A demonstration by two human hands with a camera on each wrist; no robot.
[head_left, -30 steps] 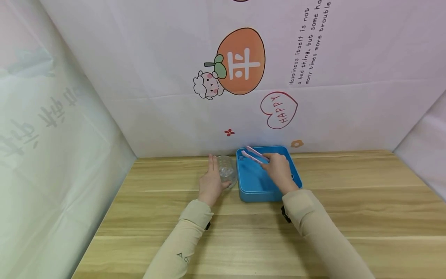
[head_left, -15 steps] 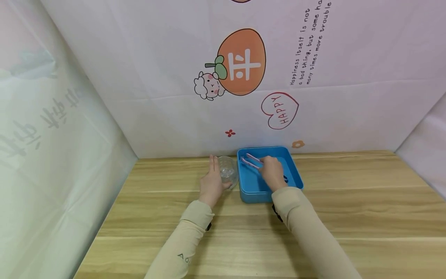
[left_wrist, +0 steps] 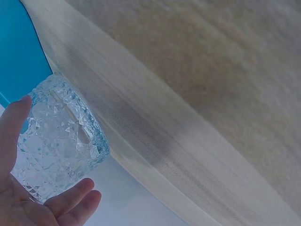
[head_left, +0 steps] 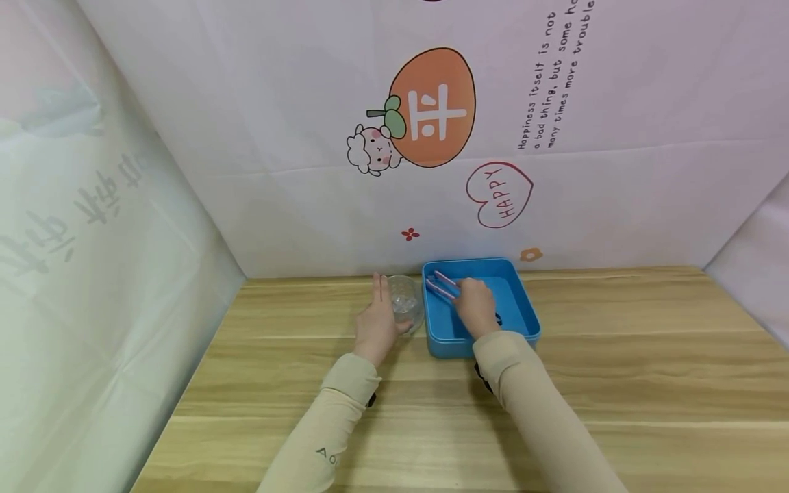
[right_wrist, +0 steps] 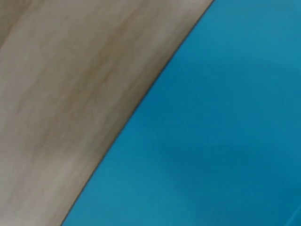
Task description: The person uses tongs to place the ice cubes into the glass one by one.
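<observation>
In the head view my left hand is around a clear cut-glass cup, thumb on its near side and fingers along its left. The left wrist view shows the faceted cup between thumb and fingers. Clear glints show inside it; whether they are loose pieces I cannot tell. My right hand grips pink tongs over a blue box. The tong tips are down in its back left corner, at a small, indistinct greyish piece. A small dark loop shows beside the right hand.
Box and cup stand side by side on a wood-grain table, close to a printed white backdrop. The right wrist view holds only the blue box wall and table surface; no hand shows there.
My right hand has moved left and slightly toward me, taking the tong tips lower into the box's back left corner. The left hand stays at the cup.
</observation>
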